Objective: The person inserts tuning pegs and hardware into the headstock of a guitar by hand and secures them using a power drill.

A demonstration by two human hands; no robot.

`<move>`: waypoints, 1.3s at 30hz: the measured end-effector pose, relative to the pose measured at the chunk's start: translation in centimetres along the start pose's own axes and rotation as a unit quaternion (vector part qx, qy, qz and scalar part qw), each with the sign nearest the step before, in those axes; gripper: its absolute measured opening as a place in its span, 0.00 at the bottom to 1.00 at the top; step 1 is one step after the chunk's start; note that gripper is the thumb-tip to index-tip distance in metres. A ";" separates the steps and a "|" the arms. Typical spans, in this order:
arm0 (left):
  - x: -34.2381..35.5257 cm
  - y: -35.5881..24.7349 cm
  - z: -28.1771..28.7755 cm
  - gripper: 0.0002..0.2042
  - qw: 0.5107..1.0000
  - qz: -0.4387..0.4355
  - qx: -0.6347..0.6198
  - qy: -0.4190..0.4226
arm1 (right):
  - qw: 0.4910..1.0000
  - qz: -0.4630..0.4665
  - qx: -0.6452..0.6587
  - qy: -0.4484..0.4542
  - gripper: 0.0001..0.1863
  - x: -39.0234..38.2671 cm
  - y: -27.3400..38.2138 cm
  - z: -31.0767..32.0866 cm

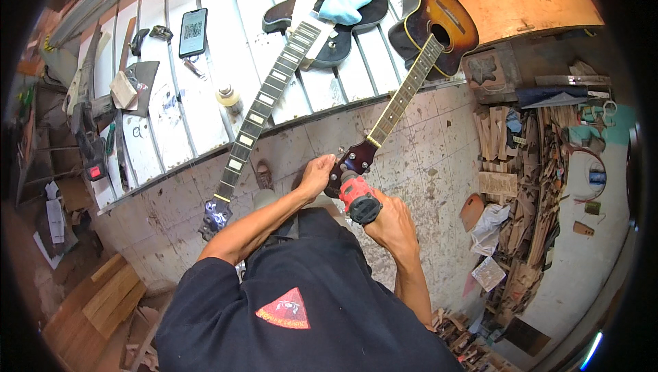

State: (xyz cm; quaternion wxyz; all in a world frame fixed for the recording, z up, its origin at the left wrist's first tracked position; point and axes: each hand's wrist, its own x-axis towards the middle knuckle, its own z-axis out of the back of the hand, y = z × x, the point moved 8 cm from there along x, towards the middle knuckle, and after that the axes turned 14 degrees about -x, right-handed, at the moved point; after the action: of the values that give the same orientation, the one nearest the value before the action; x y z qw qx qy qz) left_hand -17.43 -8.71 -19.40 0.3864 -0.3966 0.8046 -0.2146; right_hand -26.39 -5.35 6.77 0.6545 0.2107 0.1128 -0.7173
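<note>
Acoustic guitar headstock [358,156], 12 o'clock of torso: left hand [317,174] reaching forward, grip closed on it; right hand [392,224], elbow bent, grip wrapped round red drill [359,198].

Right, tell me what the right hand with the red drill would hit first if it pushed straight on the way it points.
The right hand aims the red drill up at the acoustic guitar's headstock. The tip looks already on it, so the headstock comes first, though depth is hard to judge.
</note>
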 end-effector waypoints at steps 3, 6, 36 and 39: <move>0.3 0.6 0.9 0.22 1.000 -0.007 -0.008 -0.020 | 1.000 0.013 0.001 0.001 0.15 0.0 0.6 0.1; 0.2 0.7 0.5 0.23 0.999 0.012 -0.034 -0.015 | 1.000 0.013 0.017 0.002 0.17 0.1 0.6 0.1; 0.4 0.8 1.2 0.23 0.999 -0.005 0.015 -0.032 | 0.999 0.033 -0.026 -0.019 0.11 0.2 0.5 0.0; 0.5 1.0 1.0 0.23 1.000 0.000 0.007 -0.025 | 0.999 0.025 -0.022 -0.010 0.12 0.1 0.8 0.5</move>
State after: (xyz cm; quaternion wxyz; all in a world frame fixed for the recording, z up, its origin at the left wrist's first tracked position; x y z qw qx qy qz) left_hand -17.28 -8.53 -20.92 0.4089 -0.3991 0.7931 -0.2109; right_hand -25.68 -5.74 7.25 0.6777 0.1913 0.1168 -0.7003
